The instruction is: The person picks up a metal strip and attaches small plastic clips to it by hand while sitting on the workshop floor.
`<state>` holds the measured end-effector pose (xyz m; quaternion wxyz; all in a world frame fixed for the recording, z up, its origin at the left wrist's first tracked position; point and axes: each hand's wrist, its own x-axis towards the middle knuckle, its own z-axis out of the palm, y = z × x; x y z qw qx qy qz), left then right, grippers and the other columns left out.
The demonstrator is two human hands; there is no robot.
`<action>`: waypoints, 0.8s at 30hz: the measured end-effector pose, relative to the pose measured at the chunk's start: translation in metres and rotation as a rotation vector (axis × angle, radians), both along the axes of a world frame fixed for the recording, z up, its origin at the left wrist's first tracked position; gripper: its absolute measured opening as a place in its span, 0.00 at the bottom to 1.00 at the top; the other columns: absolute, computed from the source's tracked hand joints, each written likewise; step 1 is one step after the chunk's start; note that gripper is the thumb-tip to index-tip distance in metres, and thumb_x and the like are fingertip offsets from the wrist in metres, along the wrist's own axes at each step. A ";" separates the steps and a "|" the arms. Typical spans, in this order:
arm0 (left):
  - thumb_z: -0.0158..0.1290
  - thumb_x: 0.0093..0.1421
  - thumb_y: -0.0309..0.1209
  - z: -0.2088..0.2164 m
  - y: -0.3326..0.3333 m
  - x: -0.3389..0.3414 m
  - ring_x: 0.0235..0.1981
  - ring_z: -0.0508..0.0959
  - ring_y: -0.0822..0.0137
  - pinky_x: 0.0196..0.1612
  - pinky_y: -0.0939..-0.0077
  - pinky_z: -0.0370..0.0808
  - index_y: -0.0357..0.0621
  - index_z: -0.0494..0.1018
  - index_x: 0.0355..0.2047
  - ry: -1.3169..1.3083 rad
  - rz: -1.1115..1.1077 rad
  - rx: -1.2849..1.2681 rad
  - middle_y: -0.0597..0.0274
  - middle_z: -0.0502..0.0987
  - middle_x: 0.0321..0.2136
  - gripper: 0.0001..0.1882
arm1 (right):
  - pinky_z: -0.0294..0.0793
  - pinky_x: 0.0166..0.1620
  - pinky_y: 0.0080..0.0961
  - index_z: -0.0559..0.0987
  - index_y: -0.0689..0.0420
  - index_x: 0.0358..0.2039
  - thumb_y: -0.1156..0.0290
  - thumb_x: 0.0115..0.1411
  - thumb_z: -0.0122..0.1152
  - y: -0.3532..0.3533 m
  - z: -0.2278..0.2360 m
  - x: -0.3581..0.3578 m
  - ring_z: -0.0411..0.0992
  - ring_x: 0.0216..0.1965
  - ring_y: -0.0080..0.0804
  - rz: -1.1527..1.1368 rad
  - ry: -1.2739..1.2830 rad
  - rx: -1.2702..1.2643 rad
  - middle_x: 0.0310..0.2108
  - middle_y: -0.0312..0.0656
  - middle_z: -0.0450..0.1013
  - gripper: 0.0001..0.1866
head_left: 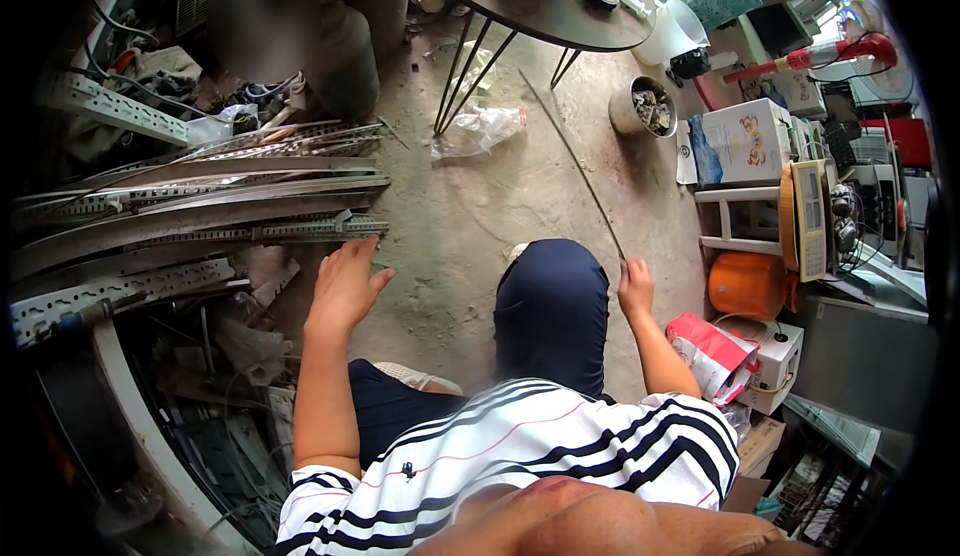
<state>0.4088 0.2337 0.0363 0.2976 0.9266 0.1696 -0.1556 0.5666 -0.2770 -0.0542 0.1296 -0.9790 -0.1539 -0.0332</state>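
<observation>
Between the fingers of my right hand (pixel 635 288), closed beside my bent knee, is one end of a long thin metal rod (pixel 568 148). The rod slants away over the concrete floor toward the round table. My left hand (pixel 343 284) is at the near edge of a pile of long metal strips, its thumb spread apart from the fingers. Closest to its fingertips lies a slotted metal rail (pixel 300 230); whether they touch it I cannot tell. Flat grey strips (pixel 230 199) are stacked just beyond.
A round table (pixel 540 26) on thin metal legs stands ahead, with a crumpled plastic bag (pixel 480 134) by them. A bucket of scraps (pixel 643 106) is at the right. Further right are a white stool (pixel 738 218), an orange container (pixel 747 284) and a red-and-white bag (pixel 712 356).
</observation>
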 end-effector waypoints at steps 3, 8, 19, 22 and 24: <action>0.55 0.57 0.42 -0.004 0.001 -0.004 0.56 0.67 0.49 0.58 0.57 0.61 0.41 0.66 0.57 -0.003 -0.012 0.000 0.49 0.68 0.54 0.30 | 0.73 0.36 0.40 0.77 0.52 0.41 0.68 0.62 0.53 -0.028 0.011 -0.052 0.73 0.35 0.49 -0.007 0.064 -0.069 0.36 0.45 0.71 0.08; 0.55 0.58 0.42 0.002 0.000 -0.003 0.55 0.68 0.47 0.57 0.60 0.63 0.40 0.65 0.57 -0.007 -0.032 0.016 0.45 0.69 0.53 0.30 | 0.74 0.35 0.40 0.77 0.48 0.42 0.65 0.61 0.54 -0.031 -0.005 -0.066 0.74 0.35 0.47 0.000 0.153 -0.185 0.37 0.42 0.72 0.09; 0.55 0.57 0.42 0.013 -0.003 -0.011 0.56 0.67 0.49 0.59 0.59 0.62 0.42 0.65 0.58 -0.006 0.025 0.049 0.48 0.68 0.55 0.31 | 0.70 0.41 0.43 0.77 0.58 0.34 0.62 0.64 0.49 0.128 -0.046 0.102 0.71 0.39 0.52 0.064 0.093 0.005 0.35 0.51 0.73 0.13; 0.56 0.57 0.42 0.017 -0.003 -0.012 0.56 0.67 0.48 0.59 0.60 0.62 0.41 0.65 0.58 -0.005 0.032 0.056 0.47 0.68 0.55 0.31 | 0.69 0.39 0.44 0.76 0.58 0.33 0.63 0.64 0.49 0.108 -0.050 0.087 0.70 0.37 0.53 0.098 0.084 -0.012 0.33 0.52 0.72 0.12; 0.56 0.57 0.42 0.016 -0.004 -0.010 0.56 0.67 0.48 0.59 0.60 0.62 0.41 0.65 0.58 0.000 0.034 0.046 0.48 0.68 0.55 0.31 | 0.69 0.38 0.45 0.76 0.58 0.33 0.64 0.63 0.50 0.078 -0.056 0.052 0.70 0.36 0.53 0.054 0.047 0.021 0.33 0.51 0.71 0.11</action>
